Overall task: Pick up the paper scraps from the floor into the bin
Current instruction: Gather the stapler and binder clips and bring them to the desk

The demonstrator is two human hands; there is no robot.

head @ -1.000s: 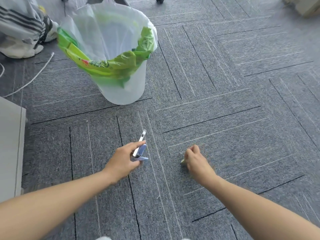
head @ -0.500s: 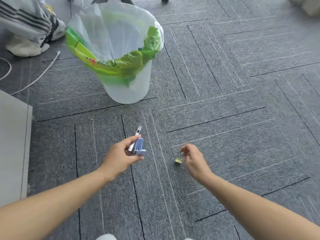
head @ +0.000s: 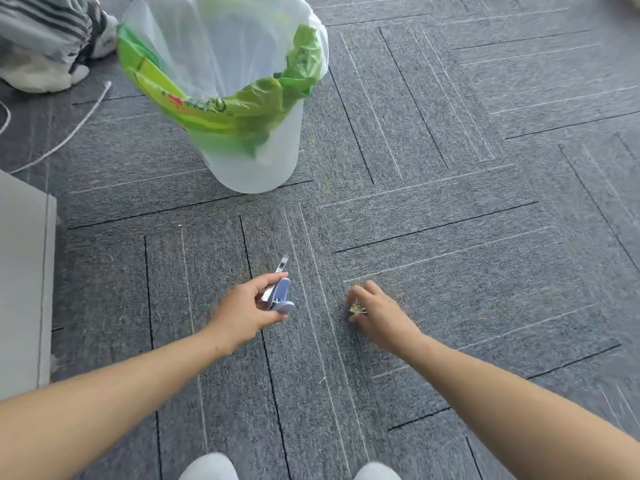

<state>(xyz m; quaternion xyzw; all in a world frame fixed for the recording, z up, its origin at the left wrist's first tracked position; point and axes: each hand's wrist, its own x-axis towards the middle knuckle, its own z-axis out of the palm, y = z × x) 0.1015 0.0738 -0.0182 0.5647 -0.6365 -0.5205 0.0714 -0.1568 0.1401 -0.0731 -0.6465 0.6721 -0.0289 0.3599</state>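
The scrap (head: 354, 309), small and yellowish, is pinched by the right hand (head: 379, 311) low at the carpet (head: 450, 271), well short of the bin (head: 256, 161); the left hand (head: 242, 313) grips a purple-and-metal tool (head: 281, 296). A light fingertip pinch could let the scrap slip during the carry or drop outside the bin. Fingers cover most of the scrap, so whether it is clear of the carpet, and what the tool is, cannot be told.

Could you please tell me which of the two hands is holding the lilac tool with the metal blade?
The left hand; it grips the lilac tool, whereas the right hand pinches only a small yellowish item.
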